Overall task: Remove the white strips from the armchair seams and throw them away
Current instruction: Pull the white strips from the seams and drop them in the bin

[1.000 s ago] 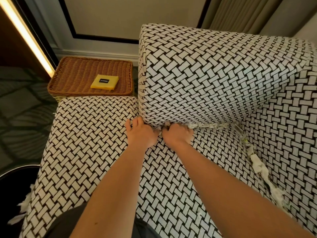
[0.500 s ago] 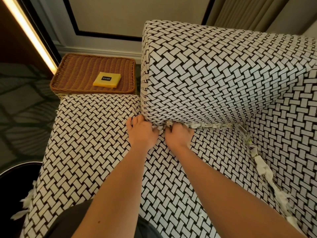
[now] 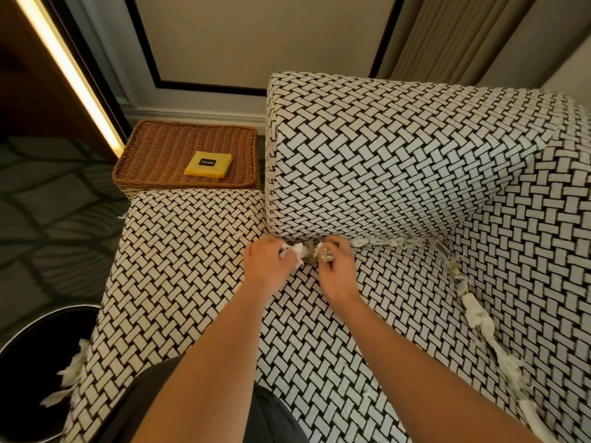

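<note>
The armchair [image 3: 179,282] is covered in a black-and-white woven pattern. White strips [image 3: 383,242] are stuffed along the seam under the left armrest [image 3: 383,148], and more white strips [image 3: 476,318] run down the seam at the backrest on the right. My left hand [image 3: 267,266] pinches a crumpled white wad [image 3: 297,251] at the near end of the armrest seam. My right hand [image 3: 335,266] grips a bit of strip just beside it. Both hands sit on the seat cushion, almost touching.
A black bin [image 3: 35,372] stands at the lower left beside the seat, with white strips [image 3: 72,370] on its rim. A brown wicker tray [image 3: 160,158] holding a yellow pad [image 3: 208,164] lies on the floor beyond the seat front. Wall and curtain are behind.
Both hands have drawn back a little from the seam, and white strip material has come out between them; before, only fingertips were pressed into the gap.
</note>
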`<action>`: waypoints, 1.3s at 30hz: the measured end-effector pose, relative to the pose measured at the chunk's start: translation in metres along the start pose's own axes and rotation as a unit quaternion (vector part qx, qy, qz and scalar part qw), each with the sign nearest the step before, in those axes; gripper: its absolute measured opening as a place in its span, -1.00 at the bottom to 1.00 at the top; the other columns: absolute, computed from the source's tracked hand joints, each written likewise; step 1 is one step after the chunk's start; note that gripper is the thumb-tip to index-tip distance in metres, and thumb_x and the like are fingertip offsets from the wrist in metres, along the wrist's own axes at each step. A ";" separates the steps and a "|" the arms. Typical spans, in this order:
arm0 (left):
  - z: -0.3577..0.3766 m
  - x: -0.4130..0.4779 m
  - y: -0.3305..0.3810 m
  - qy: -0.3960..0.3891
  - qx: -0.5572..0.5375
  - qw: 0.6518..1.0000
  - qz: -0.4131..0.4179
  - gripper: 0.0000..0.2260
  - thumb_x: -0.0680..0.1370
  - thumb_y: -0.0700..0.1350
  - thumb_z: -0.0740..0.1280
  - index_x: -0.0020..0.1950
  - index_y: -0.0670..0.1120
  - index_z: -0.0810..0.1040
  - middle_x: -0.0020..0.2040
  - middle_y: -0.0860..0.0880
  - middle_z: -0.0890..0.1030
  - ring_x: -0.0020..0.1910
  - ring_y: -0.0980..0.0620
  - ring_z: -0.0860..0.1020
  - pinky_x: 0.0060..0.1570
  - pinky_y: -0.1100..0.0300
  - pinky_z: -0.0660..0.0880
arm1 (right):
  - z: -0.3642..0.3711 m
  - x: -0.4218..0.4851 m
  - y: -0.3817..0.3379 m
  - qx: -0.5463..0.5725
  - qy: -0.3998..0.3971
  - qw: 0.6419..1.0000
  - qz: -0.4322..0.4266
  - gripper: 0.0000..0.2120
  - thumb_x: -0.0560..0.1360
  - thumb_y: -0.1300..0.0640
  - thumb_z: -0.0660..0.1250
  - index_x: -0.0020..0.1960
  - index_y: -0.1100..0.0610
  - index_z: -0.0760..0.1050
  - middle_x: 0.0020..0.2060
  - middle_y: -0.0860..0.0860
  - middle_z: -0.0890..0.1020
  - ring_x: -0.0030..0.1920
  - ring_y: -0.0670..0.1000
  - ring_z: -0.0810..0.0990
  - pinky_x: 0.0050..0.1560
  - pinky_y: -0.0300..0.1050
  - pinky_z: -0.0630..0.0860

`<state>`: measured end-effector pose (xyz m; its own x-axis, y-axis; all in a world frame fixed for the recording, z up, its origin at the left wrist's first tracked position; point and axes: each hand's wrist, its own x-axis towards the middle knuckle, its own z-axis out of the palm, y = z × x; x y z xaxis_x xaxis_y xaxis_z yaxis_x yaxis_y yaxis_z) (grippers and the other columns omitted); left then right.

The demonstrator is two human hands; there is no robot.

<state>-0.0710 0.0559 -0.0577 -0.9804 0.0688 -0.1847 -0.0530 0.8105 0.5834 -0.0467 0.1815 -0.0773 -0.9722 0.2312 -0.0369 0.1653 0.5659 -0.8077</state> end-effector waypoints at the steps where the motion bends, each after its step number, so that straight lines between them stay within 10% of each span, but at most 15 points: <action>1: 0.000 -0.003 0.001 -0.004 -0.013 1.000 0.001 -0.76 0.56 -0.07 0.19 0.05 -0.20 0.54 0.07 -0.05 0.46 0.07 -0.04 0.42 0.28 0.03 0.27 | -0.001 -0.004 0.002 0.001 0.006 1.000 0.003 -0.81 0.54 0.30 0.19 0.11 0.26 0.51 0.19 0.03 0.45 0.25 0.01 0.40 0.34 0.00 0.37; 7: -0.003 -0.024 0.009 0.001 -0.066 0.998 -0.018 -0.81 0.55 -0.13 0.21 -0.01 -0.26 0.48 -0.12 -0.10 0.48 -0.20 -0.01 0.43 -0.13 0.01 0.45 | -0.015 -0.038 0.000 0.069 0.051 0.995 0.045 -0.81 0.56 0.35 0.11 0.06 0.20 0.47 0.01 0.02 0.53 -0.07 -0.12 0.52 -0.06 -0.42 0.47; 12: -0.007 -0.039 0.012 0.007 -0.016 0.999 -0.033 -0.90 0.56 -0.09 0.25 -0.05 -0.11 0.41 -0.20 -0.04 0.51 -0.38 0.09 0.39 -0.42 0.26 0.31 | -0.020 -0.066 0.006 0.098 0.074 0.992 0.041 -0.84 0.59 0.25 0.09 -0.06 0.08 0.40 -0.21 0.02 0.52 -0.32 -0.13 0.42 -0.37 -0.35 0.38; 20: 0.006 -0.050 0.017 -0.013 0.085 0.994 0.062 -0.66 0.61 -0.11 0.14 0.39 -0.01 0.26 0.21 -0.07 0.41 0.11 -0.02 0.46 0.06 0.06 0.49 | -0.016 -0.070 0.017 -0.131 0.120 0.984 -0.023 -0.57 0.45 0.28 0.28 0.31 0.16 0.35 0.19 0.09 0.42 0.06 0.03 0.47 0.07 -0.03 0.50; 26: 0.020 -0.044 0.016 0.004 0.097 0.992 0.085 -0.65 0.64 0.02 -0.05 0.37 -0.03 0.30 0.23 -0.09 0.40 0.15 -0.05 0.44 0.12 0.08 0.42 | -0.015 -0.070 0.008 -0.316 0.033 0.947 -0.035 -0.32 0.39 -0.14 -0.17 0.43 0.11 0.21 0.48 0.05 0.14 0.46 0.07 0.12 0.41 0.07 0.09; 31: 0.019 -0.038 0.017 -0.016 0.068 0.995 0.067 -0.61 0.64 0.03 -0.10 0.35 -0.04 0.33 0.22 -0.10 0.43 0.17 -0.05 0.44 0.16 0.04 0.41 | -0.013 -0.061 0.015 -0.335 -0.049 0.936 -0.097 -0.31 0.46 -0.25 -0.05 0.48 0.10 0.05 0.53 0.01 -0.08 0.51 -0.02 -0.16 0.47 -0.01 -0.16; 39: 0.015 -0.027 0.014 -0.034 0.050 0.998 0.026 -0.67 0.64 0.02 -0.08 0.20 -0.09 0.38 0.08 -0.10 0.48 -0.07 -0.05 0.48 -0.14 0.11 0.39 | -0.007 -0.045 0.016 -0.297 0.025 0.945 -0.138 -0.61 0.48 -0.01 0.19 0.22 0.15 0.45 0.14 0.06 0.52 0.22 0.09 0.44 0.24 0.09 0.42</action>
<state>-0.0422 0.0745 -0.0565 -0.9658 0.1498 -0.2116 0.0207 0.8581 0.5131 0.0013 0.1859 -0.0844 -0.9852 0.0390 0.1670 -0.0149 0.9506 -0.3100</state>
